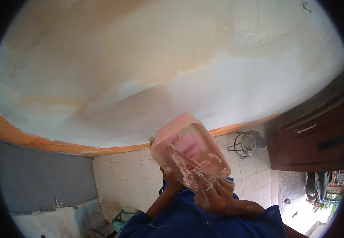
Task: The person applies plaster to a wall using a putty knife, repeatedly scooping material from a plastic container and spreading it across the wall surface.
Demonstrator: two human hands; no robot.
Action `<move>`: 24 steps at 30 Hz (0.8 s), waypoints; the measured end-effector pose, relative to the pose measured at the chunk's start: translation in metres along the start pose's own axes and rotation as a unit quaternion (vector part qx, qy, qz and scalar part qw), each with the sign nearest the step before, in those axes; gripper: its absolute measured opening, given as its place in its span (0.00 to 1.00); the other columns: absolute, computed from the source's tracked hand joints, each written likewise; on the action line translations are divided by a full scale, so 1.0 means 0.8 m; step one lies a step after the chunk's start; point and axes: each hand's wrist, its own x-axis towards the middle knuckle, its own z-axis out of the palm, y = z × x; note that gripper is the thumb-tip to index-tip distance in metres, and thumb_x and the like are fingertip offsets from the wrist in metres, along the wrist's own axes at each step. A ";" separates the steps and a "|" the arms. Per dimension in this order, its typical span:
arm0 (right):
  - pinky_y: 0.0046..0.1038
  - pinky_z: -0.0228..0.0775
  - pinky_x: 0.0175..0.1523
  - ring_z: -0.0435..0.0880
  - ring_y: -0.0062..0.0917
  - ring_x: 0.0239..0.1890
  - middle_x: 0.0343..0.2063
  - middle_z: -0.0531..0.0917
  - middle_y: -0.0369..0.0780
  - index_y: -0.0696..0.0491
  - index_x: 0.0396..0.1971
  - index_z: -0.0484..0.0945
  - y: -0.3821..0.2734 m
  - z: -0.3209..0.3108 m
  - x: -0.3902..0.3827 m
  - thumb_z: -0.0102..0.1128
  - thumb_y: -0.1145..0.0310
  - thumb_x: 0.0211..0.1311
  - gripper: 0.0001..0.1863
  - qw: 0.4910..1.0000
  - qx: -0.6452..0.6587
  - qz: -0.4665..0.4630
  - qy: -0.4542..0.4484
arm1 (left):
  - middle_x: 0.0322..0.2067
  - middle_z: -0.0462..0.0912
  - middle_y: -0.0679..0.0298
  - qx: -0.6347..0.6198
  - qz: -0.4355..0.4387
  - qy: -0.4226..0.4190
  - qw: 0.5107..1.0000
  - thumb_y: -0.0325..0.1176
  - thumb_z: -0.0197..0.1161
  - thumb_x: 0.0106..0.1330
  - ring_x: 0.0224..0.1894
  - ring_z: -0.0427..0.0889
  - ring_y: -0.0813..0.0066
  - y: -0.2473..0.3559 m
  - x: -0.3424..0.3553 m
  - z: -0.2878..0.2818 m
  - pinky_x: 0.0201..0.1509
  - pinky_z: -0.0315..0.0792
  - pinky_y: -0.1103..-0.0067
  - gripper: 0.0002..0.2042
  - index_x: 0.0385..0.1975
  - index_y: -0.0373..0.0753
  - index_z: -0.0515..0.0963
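A pink plastic tub (223,155) is held in front of my chest, tilted so that its inside shows, with pale wet paste smeared over its walls. My left hand (172,181) grips it from the left and below; most of those fingers are hidden behind the tub. Over its near side, my right hand (213,190) is closed around a flat scraper (182,163) coated in the same whitish paste. The scraper's edge lies inside the tub's opening. Paste also covers the right fingers. Ahead rises a wall (203,91) with white and beige patches.
An orange strip (52,144) runs along the wall's bottom above a tiled floor (126,170). A grey panel (45,178) stands left, near a green plastic stool (120,220). On the right are a round metal stand (247,144), a dark red cabinet (311,139) and a bright opening.
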 end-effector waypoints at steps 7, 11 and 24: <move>0.24 0.75 0.25 0.82 0.27 0.22 0.26 0.82 0.45 0.65 0.37 0.77 -0.009 -0.007 0.001 0.60 0.81 0.40 0.18 0.996 0.067 0.052 0.010 | 0.50 0.69 0.54 -0.014 0.000 0.007 1.000 0.51 0.40 0.69 0.48 0.74 0.60 -0.002 0.002 0.001 0.50 0.73 0.67 0.27 0.58 0.37 0.59; 0.25 0.73 0.21 0.81 0.26 0.20 0.26 0.82 0.44 0.64 0.37 0.77 -0.008 -0.008 0.002 0.60 0.80 0.41 0.17 0.997 0.068 0.047 -0.002 | 0.50 0.69 0.55 -0.023 0.002 0.012 1.000 0.51 0.40 0.69 0.48 0.74 0.60 -0.002 0.005 0.003 0.50 0.73 0.67 0.26 0.58 0.37 0.59; 0.33 0.79 0.42 0.83 0.38 0.41 0.37 0.81 0.46 0.60 0.39 0.78 0.018 -0.037 0.004 0.63 0.71 0.50 0.15 0.998 0.014 -0.060 -0.031 | 0.50 0.69 0.55 -0.064 -0.004 0.049 0.997 0.50 0.42 0.69 0.48 0.75 0.60 0.000 0.006 0.002 0.49 0.73 0.67 0.26 0.58 0.37 0.59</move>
